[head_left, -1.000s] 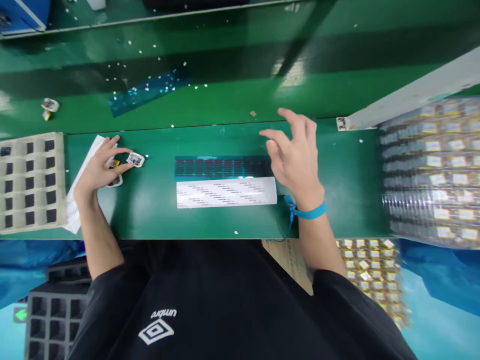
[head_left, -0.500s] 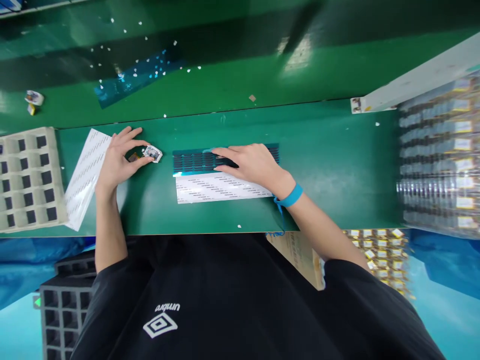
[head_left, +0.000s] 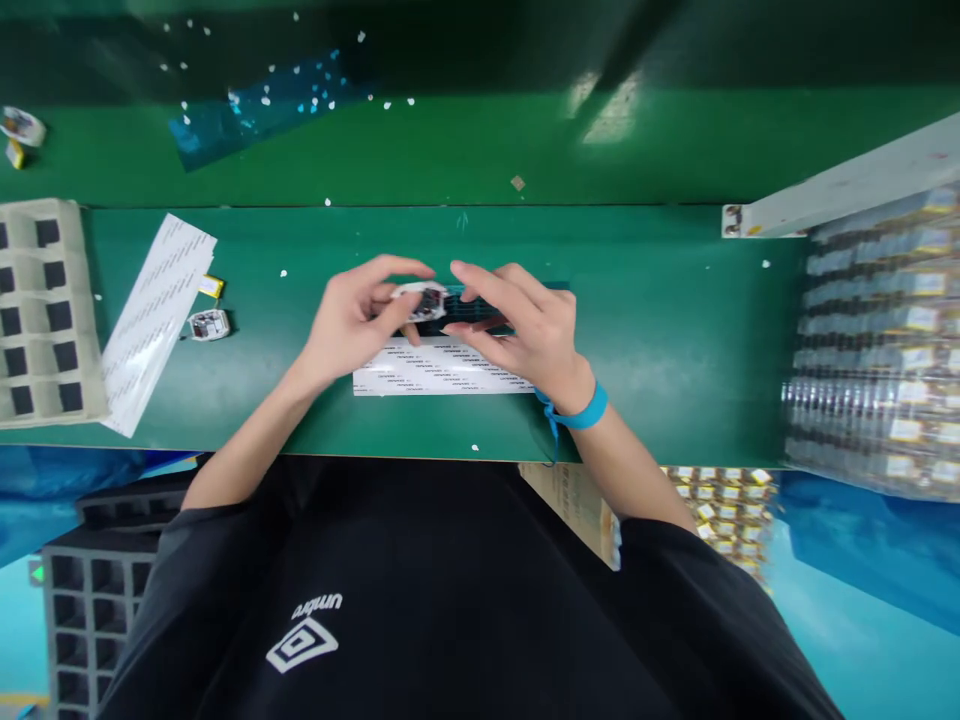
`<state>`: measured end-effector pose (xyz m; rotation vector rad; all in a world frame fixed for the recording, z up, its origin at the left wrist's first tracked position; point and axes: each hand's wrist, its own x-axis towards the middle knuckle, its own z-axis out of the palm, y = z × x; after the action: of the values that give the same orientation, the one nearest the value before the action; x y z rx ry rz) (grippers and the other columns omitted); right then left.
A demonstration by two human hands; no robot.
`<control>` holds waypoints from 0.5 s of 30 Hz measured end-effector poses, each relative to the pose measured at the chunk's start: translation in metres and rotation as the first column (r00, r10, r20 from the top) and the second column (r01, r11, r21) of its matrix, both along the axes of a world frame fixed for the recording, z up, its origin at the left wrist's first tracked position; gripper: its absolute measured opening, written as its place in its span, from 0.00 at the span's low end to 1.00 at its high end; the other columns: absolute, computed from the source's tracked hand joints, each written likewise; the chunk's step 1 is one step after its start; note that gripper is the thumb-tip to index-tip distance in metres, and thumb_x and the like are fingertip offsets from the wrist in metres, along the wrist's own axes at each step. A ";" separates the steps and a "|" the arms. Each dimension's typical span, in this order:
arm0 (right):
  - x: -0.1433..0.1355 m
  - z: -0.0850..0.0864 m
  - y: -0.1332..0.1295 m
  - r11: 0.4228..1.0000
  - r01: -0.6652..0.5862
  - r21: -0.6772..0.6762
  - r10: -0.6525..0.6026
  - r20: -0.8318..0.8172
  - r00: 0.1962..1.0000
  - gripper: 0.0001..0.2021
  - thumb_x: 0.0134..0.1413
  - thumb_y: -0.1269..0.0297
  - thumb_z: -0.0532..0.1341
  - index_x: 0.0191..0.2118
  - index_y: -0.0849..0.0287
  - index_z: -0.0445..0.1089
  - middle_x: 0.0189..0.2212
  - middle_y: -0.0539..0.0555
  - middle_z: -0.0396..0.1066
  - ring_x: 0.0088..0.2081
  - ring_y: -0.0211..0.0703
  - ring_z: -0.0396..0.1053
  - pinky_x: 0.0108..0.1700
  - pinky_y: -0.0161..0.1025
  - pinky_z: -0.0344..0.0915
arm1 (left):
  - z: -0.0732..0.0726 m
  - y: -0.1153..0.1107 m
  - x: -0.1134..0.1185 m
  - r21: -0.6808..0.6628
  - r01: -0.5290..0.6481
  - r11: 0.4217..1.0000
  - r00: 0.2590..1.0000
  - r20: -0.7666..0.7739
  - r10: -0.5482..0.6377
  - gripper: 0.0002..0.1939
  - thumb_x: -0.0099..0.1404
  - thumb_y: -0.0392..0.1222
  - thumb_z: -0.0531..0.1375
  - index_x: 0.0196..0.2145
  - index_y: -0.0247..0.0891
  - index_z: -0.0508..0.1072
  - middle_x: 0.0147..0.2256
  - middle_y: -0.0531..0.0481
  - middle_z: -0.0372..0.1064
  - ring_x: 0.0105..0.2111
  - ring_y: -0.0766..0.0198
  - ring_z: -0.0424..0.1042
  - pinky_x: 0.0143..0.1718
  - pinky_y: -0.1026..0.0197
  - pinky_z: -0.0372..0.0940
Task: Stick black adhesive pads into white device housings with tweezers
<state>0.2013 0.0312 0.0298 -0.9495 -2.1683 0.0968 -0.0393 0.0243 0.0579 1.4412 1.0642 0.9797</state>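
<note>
My left hand is closed on a white plastic housing with electronics inside, pinched at its left side between thumb and fingers. Close on its right is my right hand, thumb and forefinger apart; nothing can be made out between them. Both hands are over a dark sheet of narrow strips, which they partly cover. Along the sheet's near side runs a white printed backing sheet. A second white housing lies on the green bench to the left, with a yellow battery behind it.
At left are a pale compartment tray and another white printed sheet. Blue film with white specks lies at the back. Stacked clear trays stand at right beside a white post. A dark tray sits below left.
My left hand has carried a white housing rightward from the left of the bench to the strip sheet. My right hand's fingers have lifted and parted. The second housing now shows.
</note>
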 end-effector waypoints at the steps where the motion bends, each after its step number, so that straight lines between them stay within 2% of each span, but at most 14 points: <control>1: -0.001 0.000 -0.001 0.999 -0.018 0.029 0.019 -0.032 0.999 0.19 0.78 0.49 0.60 0.64 0.51 0.72 0.43 0.51 0.81 0.36 0.37 0.78 0.32 0.34 0.68 | 0.001 -0.004 0.012 -0.028 0.029 0.999 0.999 0.018 -0.029 0.14 0.71 0.53 0.69 0.43 0.39 0.80 0.28 0.53 0.79 0.18 0.66 0.77 0.20 0.65 0.70; 3: -0.004 0.000 -0.003 0.996 -0.053 0.066 0.058 -0.082 0.995 0.11 0.77 0.57 0.62 0.56 0.53 0.76 0.43 0.51 0.81 0.38 0.38 0.79 0.31 0.33 0.68 | 0.002 -0.012 0.027 -0.076 0.015 0.997 0.999 0.038 -0.012 0.11 0.72 0.49 0.68 0.42 0.38 0.81 0.24 0.55 0.76 0.14 0.67 0.73 0.19 0.64 0.71; 6: -0.007 0.000 -0.007 0.997 -0.040 0.073 0.048 -0.100 0.994 0.04 0.75 0.66 0.63 0.46 0.55 0.76 0.40 0.51 0.81 0.34 0.37 0.78 0.28 0.33 0.67 | 0.000 -0.019 0.031 -0.091 -0.071 0.993 0.996 0.052 0.076 0.10 0.73 0.47 0.68 0.44 0.37 0.81 0.24 0.55 0.77 0.15 0.67 0.74 0.20 0.65 0.74; 11: -0.016 0.002 -0.013 1.000 0.016 0.020 -0.012 -0.173 0.985 0.03 0.75 0.66 0.64 0.49 0.56 0.75 0.39 0.51 0.81 0.34 0.36 0.78 0.30 0.32 0.70 | -0.003 -0.023 0.031 -0.011 -0.156 0.988 0.983 0.098 0.157 0.07 0.73 0.41 0.67 0.46 0.37 0.82 0.30 0.54 0.81 0.17 0.70 0.77 0.20 0.69 0.71; 15: -0.016 0.003 -0.014 0.999 -0.044 -0.018 0.040 -0.173 0.984 0.03 0.74 0.69 0.64 0.49 0.58 0.74 0.41 0.52 0.80 0.37 0.36 0.79 0.31 0.32 0.70 | -0.004 -0.027 0.035 0.059 -0.201 0.978 0.978 0.066 0.198 0.08 0.72 0.34 0.64 0.46 0.35 0.83 0.28 0.55 0.81 0.19 0.71 0.78 0.23 0.71 0.73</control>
<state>0.1856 0.0176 0.0330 -0.8746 -2.0312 0.2160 -0.0043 -0.0029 0.0540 1.3672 1.1584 1.2034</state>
